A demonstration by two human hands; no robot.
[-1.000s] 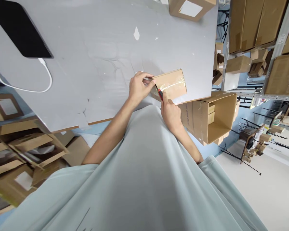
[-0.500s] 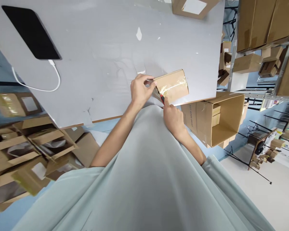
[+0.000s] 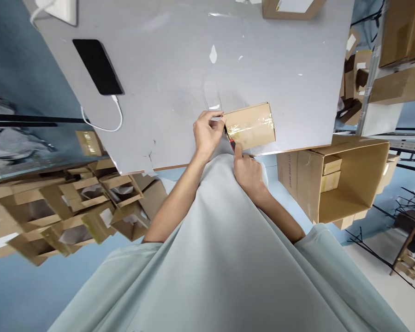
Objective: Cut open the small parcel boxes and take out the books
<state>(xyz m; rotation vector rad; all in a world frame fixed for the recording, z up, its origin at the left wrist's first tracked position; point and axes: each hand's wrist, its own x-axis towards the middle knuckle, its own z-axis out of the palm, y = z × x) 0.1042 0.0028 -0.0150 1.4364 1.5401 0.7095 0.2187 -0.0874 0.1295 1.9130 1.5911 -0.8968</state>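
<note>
A small brown cardboard box (image 3: 253, 123), with shiny clear tape across its top, lies slightly turned near the front edge of the table. My left hand (image 3: 207, 133) is closed at the box's left end, thumb and fingers pinching its edge. In my right hand (image 3: 248, 173) is a slim utility knife (image 3: 232, 144) with a red and black handle, the index finger stretched along it. Its dark front part meets the left end of the box, close to my left fingertips. The blade's tip cannot be made out.
A phone (image 3: 98, 67) with a white cable lies on the grey table (image 3: 166, 60). Another box (image 3: 292, 10) stands at the far edge. Right of the table is a large open carton (image 3: 299, 184) with small boxes inside. Several open cartons (image 3: 74, 230) sit on the left.
The view has shifted, so the phone and the cartons appear further right. Both hands keep their hold at the box's left end, with little visible movement against it.
</note>
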